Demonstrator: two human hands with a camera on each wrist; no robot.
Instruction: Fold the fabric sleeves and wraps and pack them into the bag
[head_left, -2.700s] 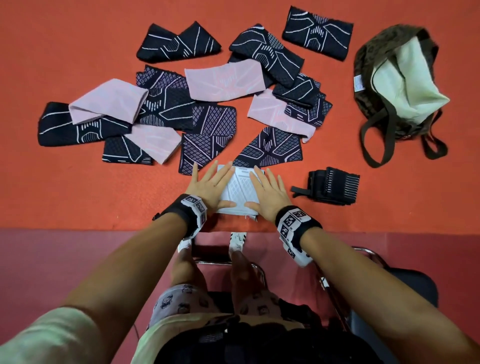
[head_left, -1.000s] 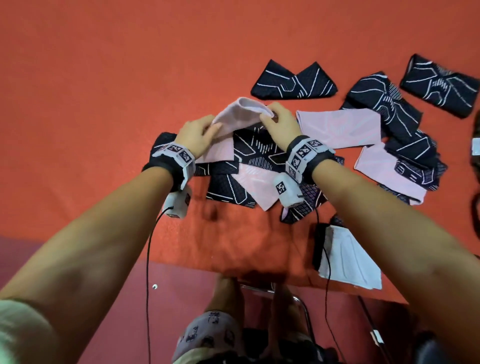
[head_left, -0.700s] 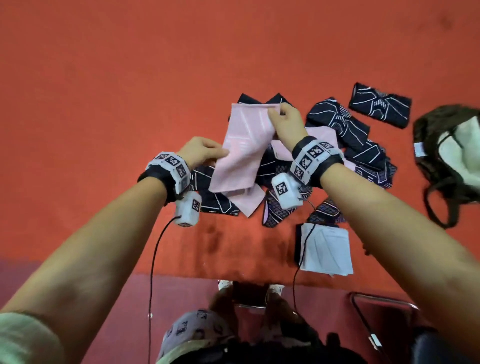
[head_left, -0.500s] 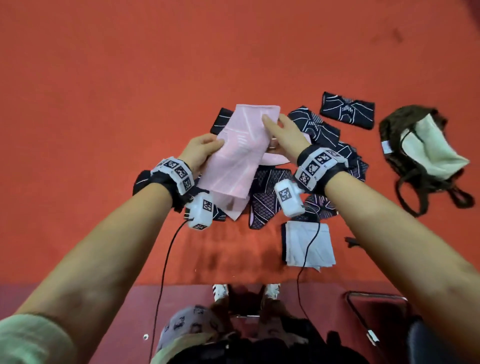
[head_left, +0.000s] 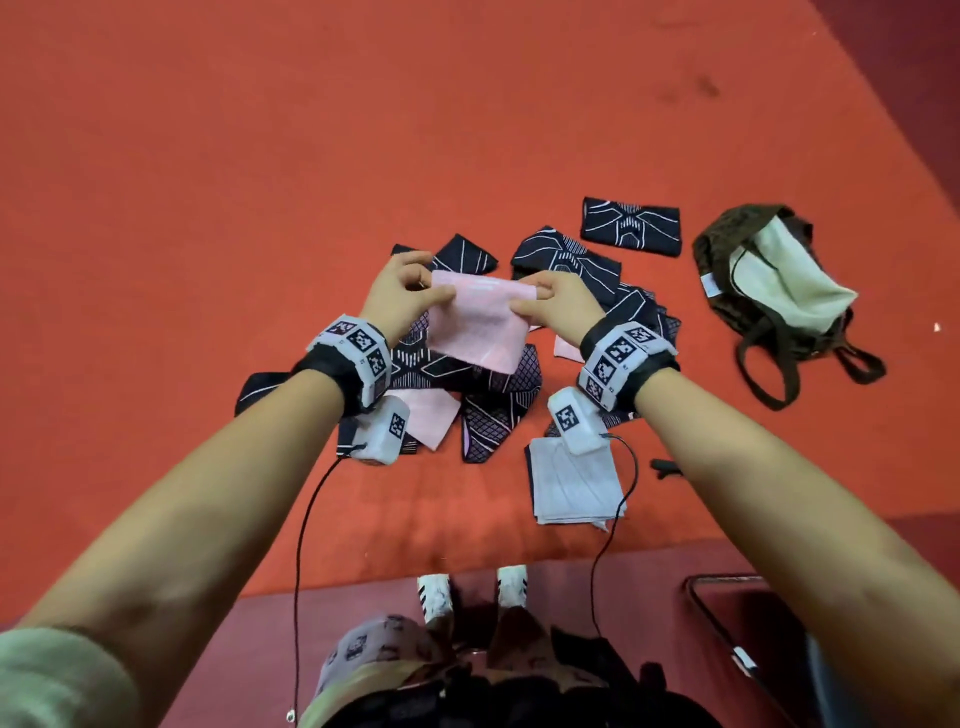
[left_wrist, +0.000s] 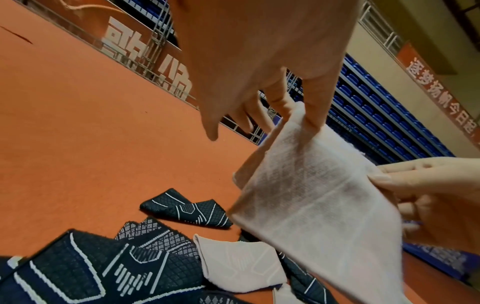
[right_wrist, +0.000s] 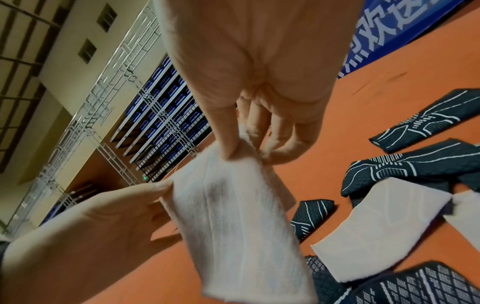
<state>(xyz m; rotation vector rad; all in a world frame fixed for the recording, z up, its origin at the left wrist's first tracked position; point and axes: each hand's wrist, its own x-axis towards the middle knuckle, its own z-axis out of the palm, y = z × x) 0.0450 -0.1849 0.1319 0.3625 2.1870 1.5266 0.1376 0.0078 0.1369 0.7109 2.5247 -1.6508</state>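
Both my hands hold a pale pink sleeve (head_left: 475, 325) up in the air above the pile. My left hand (head_left: 431, 283) pinches its left upper corner and my right hand (head_left: 530, 299) pinches the right upper corner. The left wrist view shows the pink sleeve (left_wrist: 311, 195) hanging from thumb and finger of my left hand (left_wrist: 301, 112). In the right wrist view my right hand (right_wrist: 239, 148) pinches the sleeve (right_wrist: 233, 216). Several black patterned sleeves (head_left: 566, 260) and pink ones (head_left: 431, 421) lie below. The open dark bag (head_left: 727, 270) with a pale lining lies at the right.
A folded white piece (head_left: 571, 483) lies on the orange mat near its front edge (head_left: 363, 582). A small black item (head_left: 665, 467) pokes out beside my right forearm. A chair frame (head_left: 727, 613) stands at the lower right, and my feet are below the mat edge.
Both hands took the pink sleeve off the pile, raised it, and turned it from hanging lengthwise to being held across by its upper corners. The white piece stays folded on the mat.
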